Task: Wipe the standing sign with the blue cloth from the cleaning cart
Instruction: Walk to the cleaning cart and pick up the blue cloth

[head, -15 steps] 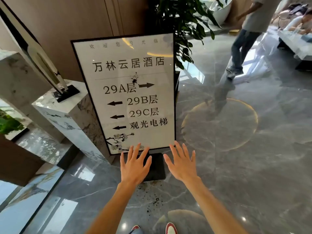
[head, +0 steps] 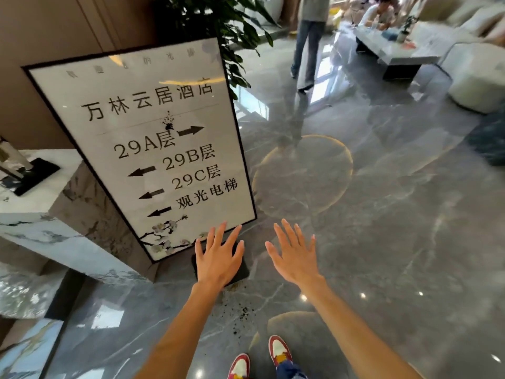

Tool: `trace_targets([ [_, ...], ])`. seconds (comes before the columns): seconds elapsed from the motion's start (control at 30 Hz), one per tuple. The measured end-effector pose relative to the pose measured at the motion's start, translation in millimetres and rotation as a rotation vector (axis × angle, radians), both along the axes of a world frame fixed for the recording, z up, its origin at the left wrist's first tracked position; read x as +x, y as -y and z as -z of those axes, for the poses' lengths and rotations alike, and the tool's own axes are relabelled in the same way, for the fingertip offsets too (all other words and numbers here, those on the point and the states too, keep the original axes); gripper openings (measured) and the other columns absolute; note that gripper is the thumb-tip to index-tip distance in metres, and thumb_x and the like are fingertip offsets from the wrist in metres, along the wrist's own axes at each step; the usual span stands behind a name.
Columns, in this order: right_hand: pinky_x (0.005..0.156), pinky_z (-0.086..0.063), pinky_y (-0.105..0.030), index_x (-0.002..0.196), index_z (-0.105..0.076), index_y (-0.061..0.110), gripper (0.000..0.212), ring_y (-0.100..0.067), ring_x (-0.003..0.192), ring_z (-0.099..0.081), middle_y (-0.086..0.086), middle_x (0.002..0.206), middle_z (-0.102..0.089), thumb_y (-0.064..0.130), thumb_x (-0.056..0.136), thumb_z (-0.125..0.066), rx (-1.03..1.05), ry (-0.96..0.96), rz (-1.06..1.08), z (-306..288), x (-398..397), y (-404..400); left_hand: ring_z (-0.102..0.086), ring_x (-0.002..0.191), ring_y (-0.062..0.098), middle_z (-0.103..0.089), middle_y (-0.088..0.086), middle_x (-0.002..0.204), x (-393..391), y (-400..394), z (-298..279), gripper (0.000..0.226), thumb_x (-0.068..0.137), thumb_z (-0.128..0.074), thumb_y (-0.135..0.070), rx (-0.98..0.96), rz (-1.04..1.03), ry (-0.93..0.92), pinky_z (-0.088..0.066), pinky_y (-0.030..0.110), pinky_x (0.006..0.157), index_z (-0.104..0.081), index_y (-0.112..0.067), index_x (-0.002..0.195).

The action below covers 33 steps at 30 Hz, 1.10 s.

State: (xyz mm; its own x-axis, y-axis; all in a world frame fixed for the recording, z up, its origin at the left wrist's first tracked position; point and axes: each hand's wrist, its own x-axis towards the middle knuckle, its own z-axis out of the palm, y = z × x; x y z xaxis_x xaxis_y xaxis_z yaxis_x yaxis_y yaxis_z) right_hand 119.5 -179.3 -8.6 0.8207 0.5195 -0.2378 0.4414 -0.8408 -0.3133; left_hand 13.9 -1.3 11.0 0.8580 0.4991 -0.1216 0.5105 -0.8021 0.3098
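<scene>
Standing sign [head: 153, 149]: fills the left half of the frame, a black-framed white panel printed with floor numbers, arrows and a flowering branch, leaning back toward the upper left on a dark base [head: 240, 269] on the floor
Left hand [head: 218, 258]: low centre, palm down, fingers straight and spread, holding nothing; fingertips overlap the sign's bottom right corner, contact hard to judge
Right hand [head: 296, 255]: just right of the left one, fingers also spread wide, empty, above the grey marble floor [head: 396, 242]
Marble plinth [head: 41, 212]: left edge, right behind the sign
Plant [head: 218, 20]: top centre, leaves rising behind the sign's upper edge
Shoes [head: 259, 356]: red and white, bottom centre
Others: one person walking [head: 310, 36] at top centre, another seated by a low table [head: 401, 53] at upper right
</scene>
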Motion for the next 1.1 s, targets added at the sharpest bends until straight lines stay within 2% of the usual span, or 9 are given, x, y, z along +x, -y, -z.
trace_targets([
  [0.47,0.121,0.01,-0.063,0.16,0.001,0.038,0.071,-0.022,0.158,0.009,0.012,0.17,0.01,0.071,0.097,-0.011,0.012,0.047,0.363,-9.8,-78.6,35.4,0.002,0.155,0.018,-0.005,-0.009,0.169,-10.6,13.5,-0.7,0.053,0.103,-0.022,-0.058,-0.041,0.396,-0.025,-0.001,0.056,0.122,-0.017,-0.051,0.155],
  [0.67,0.122,0.009,-0.063,0.159,0.003,0.039,0.074,-0.02,0.157,0.01,0.013,0.169,0.011,0.073,0.095,-0.006,-0.003,0.063,0.564,-7.0,-107.5,73.6,0.005,0.155,0.017,-0.003,-0.01,0.169,-2.3,49.4,2.7,0.053,0.103,-0.021,-0.058,-0.055,0.58,-0.026,0.002,0.056,0.122,-0.017,-0.05,0.155],
  [1.1,0.122,0.01,-0.058,0.159,0.004,0.041,0.07,-0.019,0.157,0.011,0.014,0.169,0.014,0.07,0.098,-0.013,-0.033,0.064,0.938,-8.9,-191.6,175.0,0.006,0.155,0.018,-0.001,-0.011,0.169,-13.7,168.0,1.1,0.057,0.101,-0.015,-0.063,-0.049,0.955,-0.011,0.006,0.054,0.121,-0.012,-0.049,0.156],
])
